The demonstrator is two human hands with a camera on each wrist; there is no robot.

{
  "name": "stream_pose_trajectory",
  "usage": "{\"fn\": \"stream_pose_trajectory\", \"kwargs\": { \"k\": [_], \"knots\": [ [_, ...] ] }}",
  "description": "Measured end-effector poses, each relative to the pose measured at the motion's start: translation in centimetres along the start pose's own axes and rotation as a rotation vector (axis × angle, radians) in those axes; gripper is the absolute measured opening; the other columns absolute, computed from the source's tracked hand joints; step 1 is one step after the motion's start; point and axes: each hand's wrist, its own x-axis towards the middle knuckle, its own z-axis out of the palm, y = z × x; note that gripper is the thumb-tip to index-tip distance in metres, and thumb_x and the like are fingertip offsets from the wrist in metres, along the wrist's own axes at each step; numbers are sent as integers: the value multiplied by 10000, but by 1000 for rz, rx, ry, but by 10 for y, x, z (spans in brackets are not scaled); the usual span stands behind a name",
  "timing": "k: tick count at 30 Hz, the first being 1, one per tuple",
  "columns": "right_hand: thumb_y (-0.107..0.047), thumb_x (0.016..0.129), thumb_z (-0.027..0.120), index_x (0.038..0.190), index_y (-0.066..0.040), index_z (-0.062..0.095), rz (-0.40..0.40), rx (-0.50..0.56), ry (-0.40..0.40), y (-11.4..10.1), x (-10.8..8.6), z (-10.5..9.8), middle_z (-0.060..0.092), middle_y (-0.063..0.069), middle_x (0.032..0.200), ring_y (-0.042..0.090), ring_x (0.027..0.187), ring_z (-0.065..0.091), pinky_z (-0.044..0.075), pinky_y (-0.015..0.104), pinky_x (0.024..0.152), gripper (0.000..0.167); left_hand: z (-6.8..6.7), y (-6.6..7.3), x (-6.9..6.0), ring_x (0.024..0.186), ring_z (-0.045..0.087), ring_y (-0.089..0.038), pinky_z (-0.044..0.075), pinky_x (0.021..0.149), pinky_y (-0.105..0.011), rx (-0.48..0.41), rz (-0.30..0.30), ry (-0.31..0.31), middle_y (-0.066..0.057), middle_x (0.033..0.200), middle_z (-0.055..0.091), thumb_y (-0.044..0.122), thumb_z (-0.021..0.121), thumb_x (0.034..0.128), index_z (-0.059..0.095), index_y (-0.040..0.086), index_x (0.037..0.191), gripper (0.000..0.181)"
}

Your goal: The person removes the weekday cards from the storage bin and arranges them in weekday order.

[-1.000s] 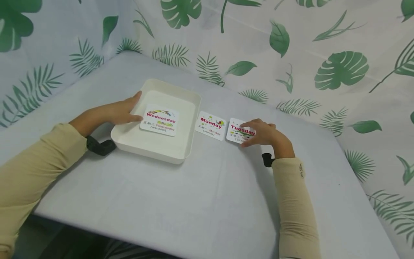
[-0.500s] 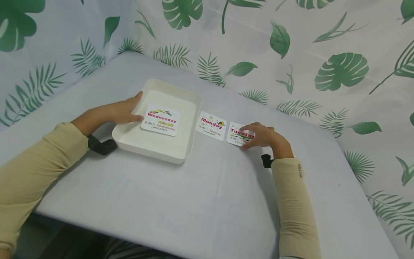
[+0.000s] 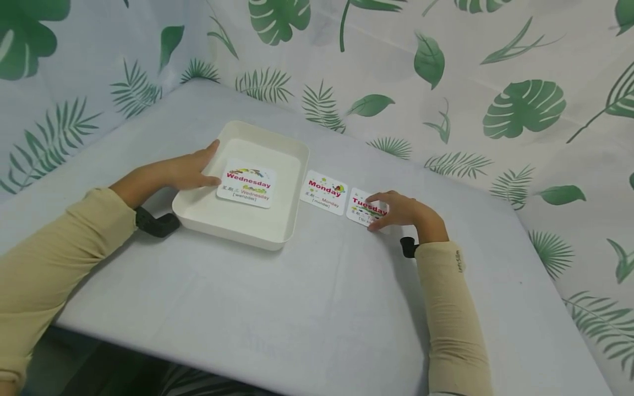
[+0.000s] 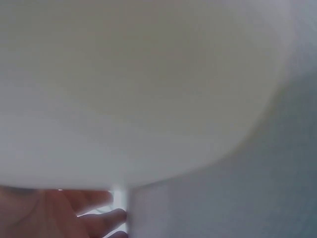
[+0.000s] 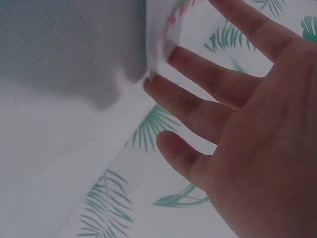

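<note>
A white tray (image 3: 242, 225) holds a Wednesday card (image 3: 246, 184) lying face up inside it. My left hand (image 3: 185, 170) holds the tray's left wall, thumb over the rim; its other fingertips (image 4: 101, 223) show beyond the white wall in the left wrist view. To the right of the tray lies a Monday card (image 3: 323, 193), and close beside it a Tuesday card (image 3: 358, 208). My right hand (image 3: 401, 212) rests over the Tuesday card's right part, covering it. Its index finger touches the card's face and its thumb the lower edge. The right wrist view shows fairly straight fingers (image 5: 193, 109).
A white cloth covers the table (image 3: 277, 319). A leaf-patterned curtain (image 3: 455, 66) stands behind and around it. Black wrist devices sit at the left wrist (image 3: 157, 224) and right wrist (image 3: 409, 246).
The Tuesday card has slid slightly toward me and now lies more in line with the Monday card, the right hand moving along with it. The left hand and tray stay about the same.
</note>
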Motion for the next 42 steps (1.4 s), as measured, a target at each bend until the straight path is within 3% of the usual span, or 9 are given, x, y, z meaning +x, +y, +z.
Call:
{"fn": "stream_pose_trajectory", "kwargs": {
  "k": [4, 20, 23, 27, 32, 42],
  "knots": [
    [-482, 703, 727, 1374, -258, 383, 4, -7, -6, -1, 2, 0, 288, 147, 1434, 371, 1211, 356, 312, 641, 961, 787, 0, -1, -1, 1357, -23, -464, 28, 1116, -546, 0, -5, 0, -320, 1462, -110, 253, 495, 928, -199, -53, 1395, 891],
    [-356, 753, 720, 1396, -210, 356, -57, 69, -39, -15, 10, -5, 190, 126, 1500, 356, 1309, 249, 243, 613, 1042, 753, -5, -10, -11, 1353, -26, -469, 35, 1109, -561, -3, -26, 15, -321, 1457, -128, 278, 498, 925, -214, -49, 1390, 911],
    [-377, 766, 704, 1411, -201, 331, -79, 78, -3, -14, 11, -6, 150, 123, 1517, 365, 1356, 182, 205, 619, 1057, 765, -4, -11, -10, 1356, -27, -465, 37, 1110, -560, -7, -28, 12, -318, 1459, -126, 282, 501, 925, -213, -45, 1392, 914],
    [-387, 810, 652, 1419, -174, 320, -156, 103, 108, -17, 7, -11, 118, 96, 1534, 348, 1393, 121, 192, 606, 1071, 726, -2, -9, -6, 1363, -22, -452, 44, 1114, -553, -11, -28, 10, -306, 1468, -118, 294, 505, 923, -212, -30, 1398, 919],
    [-395, 836, 611, 1411, -162, 338, -266, 109, 173, -46, 4, -18, 142, 75, 1531, 315, 1395, 150, 220, 581, 1075, 677, -3, -3, -1, 1368, -7, -446, 51, 1121, -541, 3, -17, 7, -304, 1474, -100, 269, 505, 922, -203, -34, 1401, 906],
    [-434, 842, 596, 1410, -228, 334, -363, 108, 164, -107, 15, -29, 166, 15, 1524, 246, 1387, 210, 261, 505, 1091, 659, -1, -1, 2, 1371, -12, -440, 43, 1127, -525, 6, -24, 1, -299, 1476, -103, 251, 497, 924, -200, -40, 1399, 892]
  ]
}}
